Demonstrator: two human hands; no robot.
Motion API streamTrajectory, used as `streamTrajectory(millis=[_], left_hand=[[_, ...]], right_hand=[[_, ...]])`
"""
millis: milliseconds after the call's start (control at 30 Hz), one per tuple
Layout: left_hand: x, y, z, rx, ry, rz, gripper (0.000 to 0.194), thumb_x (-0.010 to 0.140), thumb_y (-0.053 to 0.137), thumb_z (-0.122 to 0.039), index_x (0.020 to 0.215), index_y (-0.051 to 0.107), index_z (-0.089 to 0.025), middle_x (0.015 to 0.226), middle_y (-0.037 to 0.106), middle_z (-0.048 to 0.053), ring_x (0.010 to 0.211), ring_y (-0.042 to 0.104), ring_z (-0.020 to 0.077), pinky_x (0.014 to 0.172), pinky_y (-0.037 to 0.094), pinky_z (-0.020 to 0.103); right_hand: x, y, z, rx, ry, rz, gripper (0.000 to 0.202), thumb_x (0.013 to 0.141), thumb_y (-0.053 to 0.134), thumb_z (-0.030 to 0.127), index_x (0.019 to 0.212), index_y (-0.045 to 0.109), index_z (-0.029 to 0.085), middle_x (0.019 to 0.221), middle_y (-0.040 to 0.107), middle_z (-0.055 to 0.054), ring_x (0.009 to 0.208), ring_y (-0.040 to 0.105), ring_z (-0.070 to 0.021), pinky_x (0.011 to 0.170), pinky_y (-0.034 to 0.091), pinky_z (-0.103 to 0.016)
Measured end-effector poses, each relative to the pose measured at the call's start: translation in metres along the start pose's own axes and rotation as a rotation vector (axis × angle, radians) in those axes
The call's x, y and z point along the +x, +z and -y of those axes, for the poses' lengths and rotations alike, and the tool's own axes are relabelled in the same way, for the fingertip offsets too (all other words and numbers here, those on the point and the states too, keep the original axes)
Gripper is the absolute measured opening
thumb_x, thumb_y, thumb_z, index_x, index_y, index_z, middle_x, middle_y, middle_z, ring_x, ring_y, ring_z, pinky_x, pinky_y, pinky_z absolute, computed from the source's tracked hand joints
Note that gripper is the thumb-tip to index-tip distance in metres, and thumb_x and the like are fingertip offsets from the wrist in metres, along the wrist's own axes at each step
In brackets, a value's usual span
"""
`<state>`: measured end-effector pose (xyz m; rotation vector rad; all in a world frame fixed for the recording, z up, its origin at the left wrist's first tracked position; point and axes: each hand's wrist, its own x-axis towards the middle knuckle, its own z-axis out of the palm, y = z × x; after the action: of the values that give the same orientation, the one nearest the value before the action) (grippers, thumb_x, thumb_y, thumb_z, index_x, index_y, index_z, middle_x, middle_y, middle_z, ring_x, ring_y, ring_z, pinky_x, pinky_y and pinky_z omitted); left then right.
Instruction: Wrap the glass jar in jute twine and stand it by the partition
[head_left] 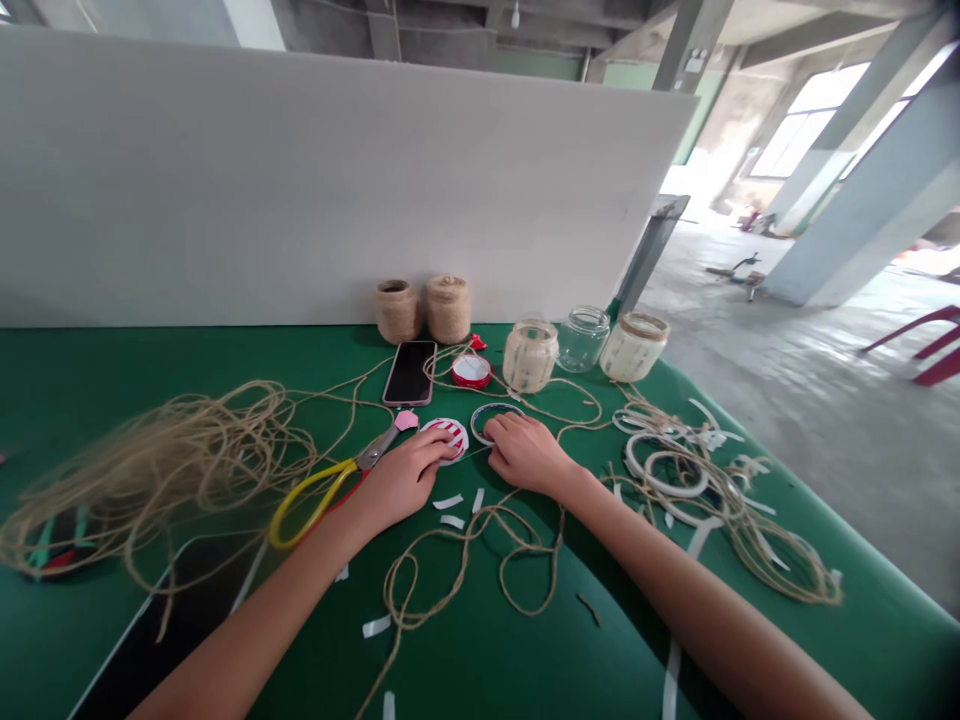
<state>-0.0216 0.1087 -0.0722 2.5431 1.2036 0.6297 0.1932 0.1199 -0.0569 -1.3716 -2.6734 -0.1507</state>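
Observation:
My left hand (405, 478) has its fingers closed at the edge of a round disc (451, 440) with red and white stripes. Low on the table, my right hand (523, 452) grips a white ring of tape (480, 418), its fingertips partly hidden. Beside my left wrist lie large scissors (330, 490) with yellow and red handles, a small pink piece (406, 420) at their tip. Loose jute twine (465, 530) loops in front of both hands, among short white tape strips (448, 501).
Two twine-wrapped jars (448, 310) stand by the white partition (337, 190). A phone (410, 373), a red-rimmed lid (472, 371), a clear jar (584, 340) and two tape-covered jars (530, 356) sit at the back. Tangled twine (180, 450) lies left; tape rings (667, 465) lie right.

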Motion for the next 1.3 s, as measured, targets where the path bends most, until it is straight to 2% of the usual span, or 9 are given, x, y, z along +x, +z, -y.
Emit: streamTrajectory(millis=[100,300,500,633,767,967,1300], left_hand=[[0.001,0.002,0.0,-0.004,0.016,-0.039,0.031,0.083,0.038,-0.012,0.1,0.062,-0.022,0.121,0.056,0.004,0.114,0.05,0.0185,0.098,0.042,0.034],[0.003,0.006,0.003,0.0,0.002,-0.078,0.024,0.086,0.043,-0.023,0.098,0.063,-0.022,0.119,0.058,0.004,0.111,0.052,0.02,0.095,0.044,0.037],[0.005,0.007,0.003,-0.03,-0.012,-0.106,0.022,0.085,0.044,-0.02,0.094,0.064,-0.023,0.116,0.059,0.004,0.11,0.053,0.02,0.094,0.044,0.036],[0.008,0.005,0.001,-0.095,-0.037,-0.088,0.02,0.085,0.045,-0.018,0.089,0.064,-0.021,0.111,0.06,0.005,0.107,0.053,0.0198,0.094,0.043,0.036],[0.011,0.003,0.003,-0.124,-0.006,-0.069,0.019,0.084,0.045,-0.015,0.085,0.063,-0.02,0.101,0.061,0.004,0.1,0.055,0.0172,0.091,0.044,0.033],[0.011,0.001,0.006,-0.143,0.037,-0.048,0.023,0.085,0.043,-0.015,0.09,0.063,-0.022,0.107,0.06,0.004,0.104,0.054,0.0165,0.094,0.042,0.032],[0.013,0.004,0.005,-0.083,0.041,-0.049,0.027,0.084,0.038,-0.012,0.09,0.063,-0.022,0.103,0.059,0.005,0.1,0.053,0.0183,0.09,0.043,0.033]], right_hand=[[0.0,0.0,0.001,-0.008,0.026,-0.002,0.015,0.081,0.041,0.022,0.092,0.05,0.017,0.089,0.06,-0.007,0.083,0.052,-0.0198,0.07,0.035,-0.028],[0.0,0.002,0.002,-0.019,0.08,-0.001,0.015,0.082,0.04,0.021,0.093,0.049,0.018,0.087,0.061,-0.006,0.081,0.053,-0.0203,0.066,0.036,-0.028],[0.001,0.002,0.002,-0.022,0.098,0.001,0.016,0.082,0.04,0.022,0.093,0.05,0.018,0.088,0.061,-0.007,0.082,0.052,-0.0204,0.067,0.037,-0.028],[0.001,0.002,0.002,-0.02,0.1,-0.002,0.015,0.081,0.042,0.023,0.092,0.051,0.018,0.091,0.059,-0.008,0.085,0.05,-0.0214,0.067,0.037,-0.029],[0.0,0.002,0.003,-0.014,0.1,-0.008,0.014,0.081,0.043,0.022,0.091,0.052,0.018,0.092,0.058,-0.008,0.087,0.049,-0.0214,0.07,0.038,-0.029],[-0.001,0.002,0.003,-0.01,0.092,-0.01,0.014,0.081,0.043,0.022,0.091,0.052,0.018,0.092,0.057,-0.008,0.086,0.049,-0.0208,0.073,0.038,-0.029],[-0.001,0.002,0.002,-0.009,0.085,0.0,0.015,0.082,0.043,0.022,0.093,0.052,0.018,0.092,0.056,-0.008,0.086,0.049,-0.0211,0.072,0.038,-0.029]])
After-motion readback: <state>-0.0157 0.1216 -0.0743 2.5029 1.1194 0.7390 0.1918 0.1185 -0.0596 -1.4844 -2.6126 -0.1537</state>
